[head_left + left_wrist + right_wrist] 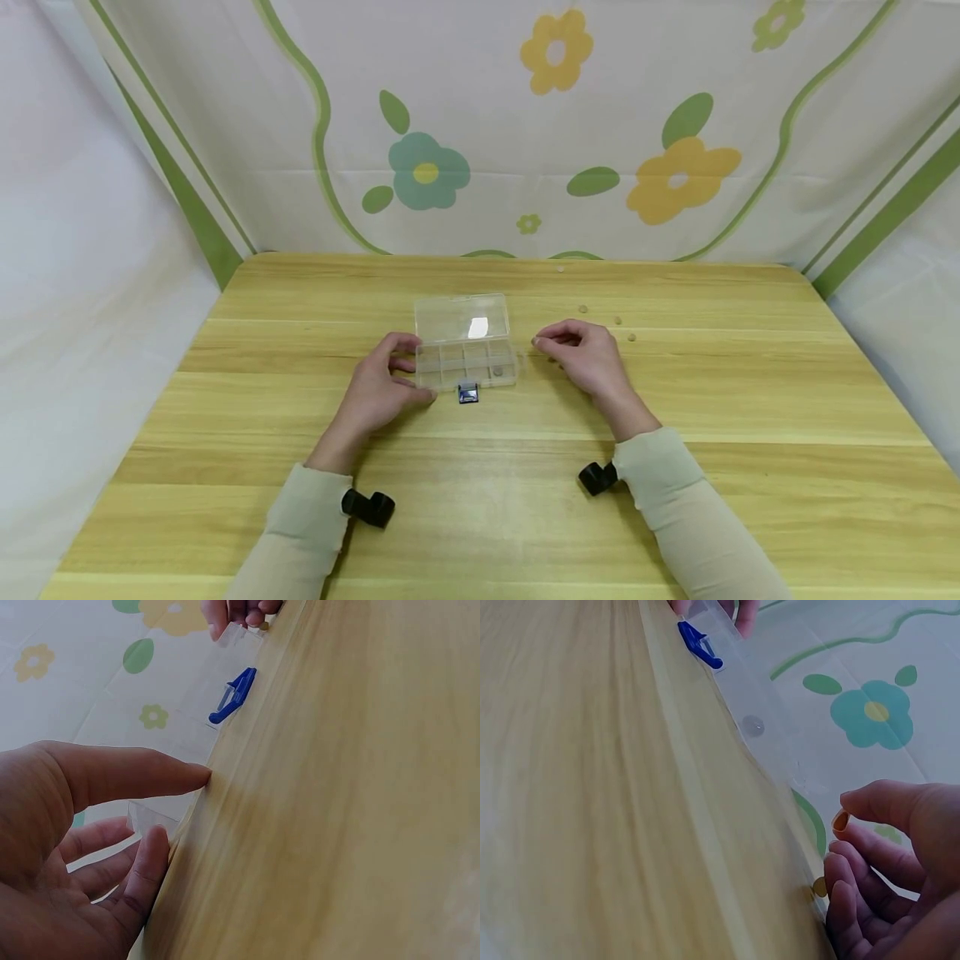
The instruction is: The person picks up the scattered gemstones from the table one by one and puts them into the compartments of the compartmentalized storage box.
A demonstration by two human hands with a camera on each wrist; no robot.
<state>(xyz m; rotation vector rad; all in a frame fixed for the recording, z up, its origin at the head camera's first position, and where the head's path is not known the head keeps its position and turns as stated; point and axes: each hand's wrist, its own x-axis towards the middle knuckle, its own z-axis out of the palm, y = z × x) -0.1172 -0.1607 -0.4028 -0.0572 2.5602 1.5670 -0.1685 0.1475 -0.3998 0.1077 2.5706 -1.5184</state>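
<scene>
A clear plastic compartment box [453, 365] lies on the table with its lid [450, 319] raised at the back. The blue latch [468, 392] juts from its front edge. One coin [754, 725] shows inside a right-hand compartment. My left hand [378, 383] holds the box's left end, thumb at the front corner and fingers along the side. Just right of the box, my right hand [588, 354] pinches a small coin-like disc [841, 820] between thumb and index finger. Below those fingers, in the right wrist view, another coin [820, 886] rests on the table.
Several small coins, among them one coin [583, 309] behind my right hand, lie scattered on the wooden table [480, 483]. A flower-printed curtain [495, 108] hangs along the table's back edge. A black wrist camera [369, 507] sits on my left sleeve.
</scene>
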